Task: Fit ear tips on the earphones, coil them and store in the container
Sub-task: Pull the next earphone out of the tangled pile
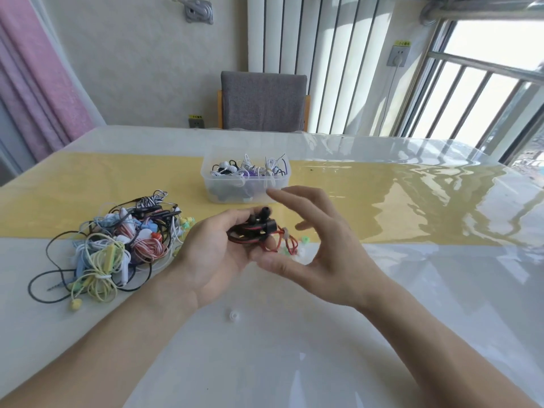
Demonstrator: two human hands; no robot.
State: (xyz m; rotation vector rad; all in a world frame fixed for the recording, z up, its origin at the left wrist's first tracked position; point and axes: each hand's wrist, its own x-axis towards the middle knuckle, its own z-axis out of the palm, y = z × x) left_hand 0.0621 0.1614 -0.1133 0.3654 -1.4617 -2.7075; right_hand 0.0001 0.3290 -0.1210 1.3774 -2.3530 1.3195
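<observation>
- Nearest the camera, on the bare white part of the desk (294, 363): one loose white ear tip (234, 315), lying alone between the two forearms, touching nothing.
- Two hands above it, both raised off the desk.
- Left hand (212, 254): palm up, fingers curled round one coiled pair of red-and-black earphones (259, 234); two black ear tips stick up at the top of the coil.
- Right hand (321, 245): released, fingers spread and straight, just beside the coil; a red loop of cord hangs between thumb and forefinger; cannot tell whether the thumb touches it.
- A few small green and white ear tips (304, 239) on the desk behind the hands, partly hidden; number not countable.
- One tangled earphone pile (117, 245) toward the left edge of the desk: cords in yellow, blue, white, black and red-and-white stripes; too knotted to count pairs.
- One clear plastic container (245, 192), lidless, toward the far edge on the yellow strip (382, 201) running across the desk; inside, several coiled earphones in white, black and purple, filling it to about the rim.
- One grey chair (263, 101) beyond the far edge.
</observation>
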